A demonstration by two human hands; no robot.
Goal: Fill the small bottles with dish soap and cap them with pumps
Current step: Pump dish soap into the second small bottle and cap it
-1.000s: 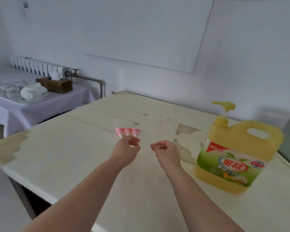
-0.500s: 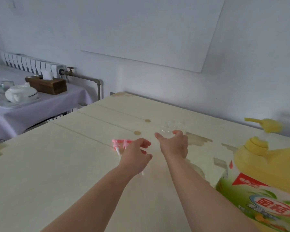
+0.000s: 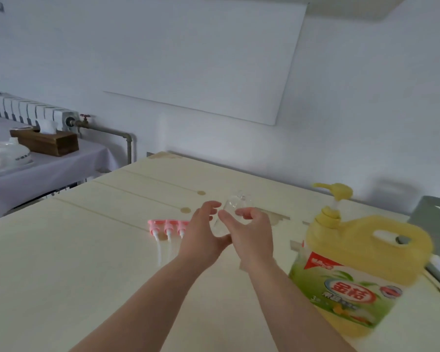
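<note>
A small bottle (image 3: 235,202) of clear plastic stands upright between the two hands, blurred and hard to make out. The right hand (image 3: 252,235) grips it, thumb and forefinger curled round its body, its neck rising just above the fingertips. The left hand (image 3: 201,235) lies just beside the bottle with its fingers loosely stretched and holding nothing; whether they touch the plastic cannot be told. The two thumbs meet below the bottle.

Just left of the left fingers, three pink pumps (image 3: 168,226) lie side by side on the table (image 3: 61,262), their white tubes pointing toward the person. Well to the right of the right fingers stands a big yellow jug of dish soap (image 3: 361,262) with its own yellow pump on top and a green label on its front.

Far left of both hands, a side table under a pale cloth (image 3: 61,168) carries a wooden tissue box (image 3: 48,142) and a white teapot (image 3: 3,154), with a radiator (image 3: 23,110) on the wall behind
</note>
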